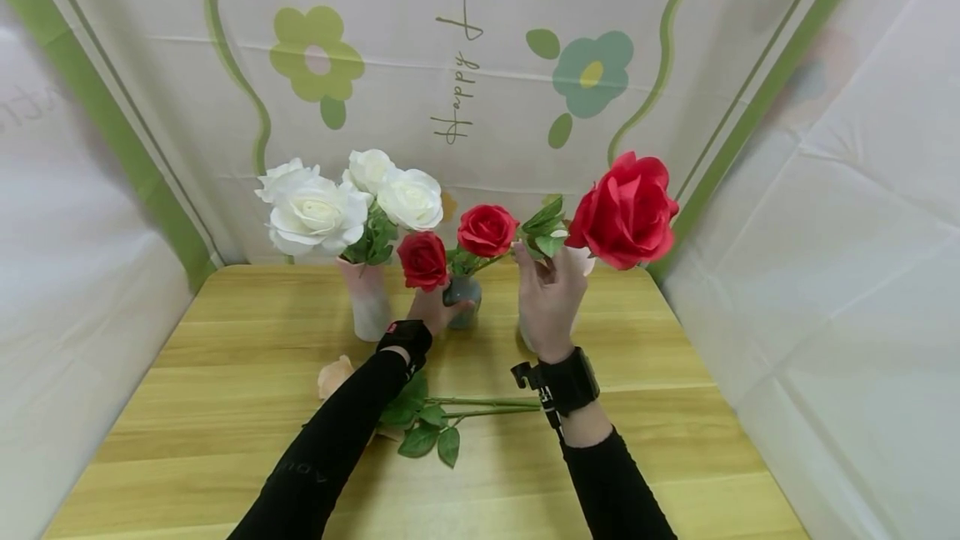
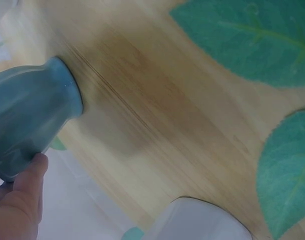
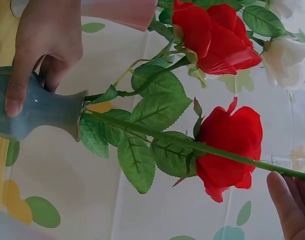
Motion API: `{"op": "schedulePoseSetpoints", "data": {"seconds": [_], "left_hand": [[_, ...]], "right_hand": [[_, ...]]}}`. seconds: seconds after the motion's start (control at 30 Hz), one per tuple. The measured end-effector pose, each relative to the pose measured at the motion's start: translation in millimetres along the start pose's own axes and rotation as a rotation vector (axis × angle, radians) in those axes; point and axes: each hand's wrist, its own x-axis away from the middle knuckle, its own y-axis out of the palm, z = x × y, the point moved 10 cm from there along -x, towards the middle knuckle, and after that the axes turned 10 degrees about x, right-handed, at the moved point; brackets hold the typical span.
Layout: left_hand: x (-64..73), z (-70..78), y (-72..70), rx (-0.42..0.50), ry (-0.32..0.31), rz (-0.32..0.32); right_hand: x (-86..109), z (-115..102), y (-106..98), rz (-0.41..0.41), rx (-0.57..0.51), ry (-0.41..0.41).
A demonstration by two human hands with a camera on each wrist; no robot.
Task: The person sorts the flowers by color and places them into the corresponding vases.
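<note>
My left hand grips the small blue-grey vase around its body; its thumb lies across the side in the right wrist view. Two red roses lean out of that vase. My right hand pinches the stem of a larger red rose, whose bloom is up to the right. This stem slants down to the vase's mouth, its lower end at or inside the opening. The left wrist view shows the vase with its base close to the tabletop.
A pink-and-white vase with several white roses stands to the left. Another pale vase is mostly hidden behind my right hand. Across the front table lie a peach rose and green stems with leaves. Printed cloth hangs behind.
</note>
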Motion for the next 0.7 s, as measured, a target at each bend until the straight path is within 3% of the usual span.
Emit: {"op": "schedulePoseSetpoints", "data": {"seconds": [0.13,0.3,0.43,0.57,0.63,0.67,0.7], "left_hand": [[0.5,3.3,-1.4,0.001,0.013,0.008],[0.7,0.4,-0.2,-0.007,-0.011,-0.002],[0.9,-2.4,0.4,0.003,-0.013,0.0],[1.4,-7.5,2.4,-0.003,-0.043,-0.007],[1.7,-8.3,2.8,-0.005,-0.057,-0.009],[1.7,-7.6,2.8,-0.01,-0.058,-0.01],[1.5,-5.8,2.3,-0.012,-0.052,-0.006]], "right_hand": [[5.7,11.1,4.9,0.016,0.037,-0.069],[13.5,32.9,14.2,-0.041,0.138,-0.042],[17.2,43.5,20.9,-0.112,0.329,-0.004],[22.3,49.3,29.9,-0.183,0.576,-0.029],[32.0,60.1,40.3,-0.229,0.572,-0.041],[35.7,65.9,50.4,-0.324,0.541,-0.003],[40.3,65.8,55.5,-0.342,0.563,-0.038]]}}
